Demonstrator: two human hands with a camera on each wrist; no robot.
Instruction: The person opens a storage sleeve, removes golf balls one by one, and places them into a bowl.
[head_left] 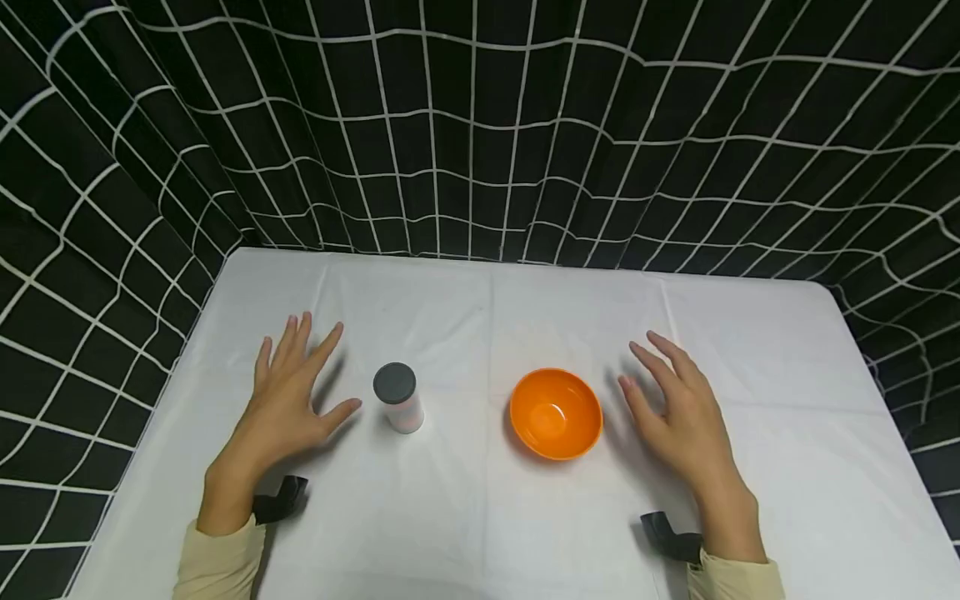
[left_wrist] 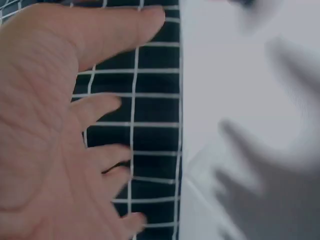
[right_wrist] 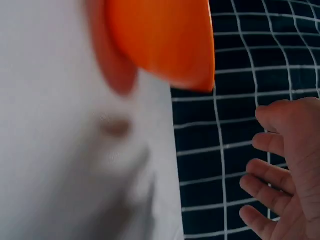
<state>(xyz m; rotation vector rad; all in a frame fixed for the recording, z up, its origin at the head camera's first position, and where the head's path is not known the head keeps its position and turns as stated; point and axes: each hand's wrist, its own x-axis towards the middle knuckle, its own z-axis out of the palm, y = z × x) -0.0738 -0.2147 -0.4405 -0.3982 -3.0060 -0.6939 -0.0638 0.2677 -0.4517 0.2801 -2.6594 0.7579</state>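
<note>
An orange bowl [head_left: 556, 414] sits on the white table right of the middle, and nothing shows inside it. To its left a small clear container with a dark grey lid [head_left: 395, 383] stands upright; what it contains is too blurred to tell. My left hand [head_left: 288, 408] hovers left of the container, fingers spread, touching nothing. On the other side, my right hand [head_left: 682, 408] is held to the right of the bowl with fingers relaxed and apart from it. The right wrist view shows the bowl [right_wrist: 165, 40] beyond the fingertips [right_wrist: 265, 117]; no object lies in either palm.
A white cloth covers the table [head_left: 450, 517]. Black netting-covered walls with a white grid [head_left: 480, 133] rise behind the table and along both sides. A black wrist mount [head_left: 281, 498] sits under the left wrist, another [head_left: 670, 539] by the right.
</note>
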